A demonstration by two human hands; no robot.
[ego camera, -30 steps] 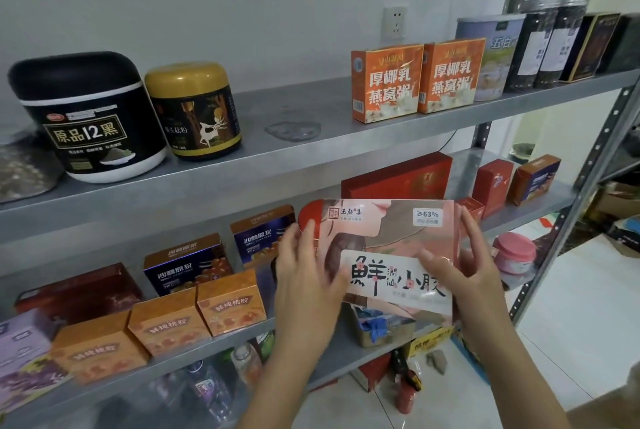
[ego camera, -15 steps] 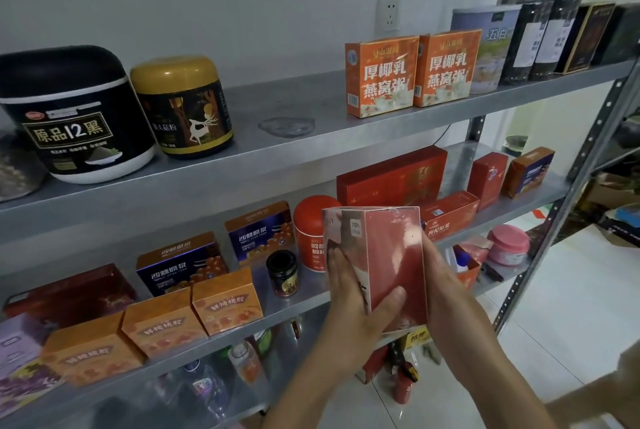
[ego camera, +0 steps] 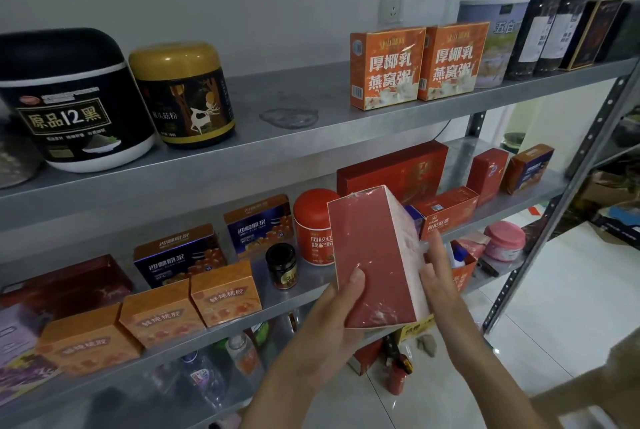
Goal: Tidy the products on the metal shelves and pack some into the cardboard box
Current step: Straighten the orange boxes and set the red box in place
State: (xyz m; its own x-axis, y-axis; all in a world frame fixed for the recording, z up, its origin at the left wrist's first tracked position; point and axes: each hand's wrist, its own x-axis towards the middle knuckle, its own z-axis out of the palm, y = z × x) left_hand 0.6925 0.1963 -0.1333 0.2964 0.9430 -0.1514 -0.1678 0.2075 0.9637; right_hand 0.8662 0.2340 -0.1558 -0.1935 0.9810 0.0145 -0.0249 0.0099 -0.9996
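**A:** Grey metal shelves [ego camera: 311, 141] are standing against a white wall here, crowded with tins and packets, and the person is facing them close up.

**B:** What are they holding?

**A:** A red box [ego camera: 374, 255], upright and tilting a little. It's hanging in the air in front of the middle shelf, just right of the red tin [ego camera: 313, 224] from where I'm looking. The left hand [ego camera: 332, 321] is gripping it low down, with the thumb lying across the red face and the fingers going behind. The right hand [ego camera: 441, 276] is lying against the pale side with its fingers fairly straight. It's steadying more than clasping.

**B:** So is this tidying or packing?

**A:** I'm reading it as a pick in hand. The red box is off the shelf and waiting for a place, but I'm not able to tell which place.

**B:** Are you seeing the cardboard box?

**A:** Not plainly. A brown blur [ego camera: 595, 390] is showing at the lower right, and it's too smeared to call.

**B:** And next?

**A:** If it's going back, it's needing a gap. The one by the small jar [ego camera: 282, 265] is looking tight, so I'd be sliding it in narrow side first. If it's being packed, both hands would be carrying it down and right, staying clear of the post [ego camera: 601, 122].
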